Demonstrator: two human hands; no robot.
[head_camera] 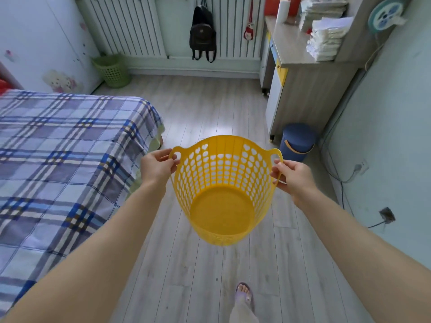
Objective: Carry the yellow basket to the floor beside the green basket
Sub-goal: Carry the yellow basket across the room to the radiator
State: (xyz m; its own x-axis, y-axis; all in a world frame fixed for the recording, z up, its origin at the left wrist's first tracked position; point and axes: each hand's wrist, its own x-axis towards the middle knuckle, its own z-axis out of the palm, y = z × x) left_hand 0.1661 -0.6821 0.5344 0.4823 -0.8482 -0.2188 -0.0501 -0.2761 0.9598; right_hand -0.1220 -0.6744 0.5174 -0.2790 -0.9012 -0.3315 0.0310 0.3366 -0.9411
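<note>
nearest the camera, one foot in a pale purple slipper [244, 295] stands on the grey wood-plank floor [205, 108], mid-room. above it hangs the yellow perforated plastic basket [224, 190], one only, empty, held clear of the floor with its mouth tipped toward the wearer so the round base shows. it has two loop handles, and each is taken by one hand: the left hand [157, 166] is pinched closed on the left handle, thumb on top and fingers curled beneath; the right hand [292, 177] is closed the same way on the right handle. a grip on both sides probably keeps so light and wide a tub level and away from the legs while walking

to the left lies one bed under a blue and white checked cover [65, 159]; to the right, one round dark blue lidded bin [297, 142] sits by the foot of a grey wooden desk unit [303, 89]. the path between them looks open

farthest off, in the left corner against the white slatted radiator cover [126, 26], stands the single green perforated plastic basket [113, 71], upright on the floor. the yellow one is well apart from it, so i judge the carry is underway with the set-down not yet done. one black backpack [202, 33] hangs on the slats
</note>
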